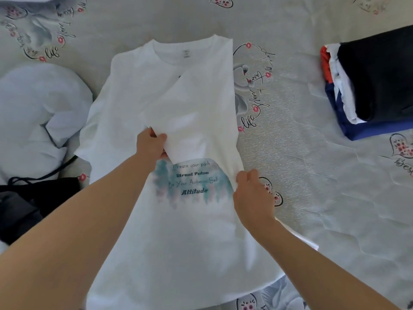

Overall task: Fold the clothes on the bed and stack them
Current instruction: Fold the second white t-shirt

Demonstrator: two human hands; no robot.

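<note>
On the bed (312,153), the left hand (150,144) pinches a white T-shirt's (178,242) folded sleeve; the right hand (252,193) grips its side edge.

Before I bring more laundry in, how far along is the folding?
Done: a folded stack sits at the right of the bed. In hand: the white T-shirt lies flat; the left hand holds the folded-over sleeve flap and the right hand pinches its right edge. Left: finishing this shirt, then the pale garment and dark garment at left.
</note>
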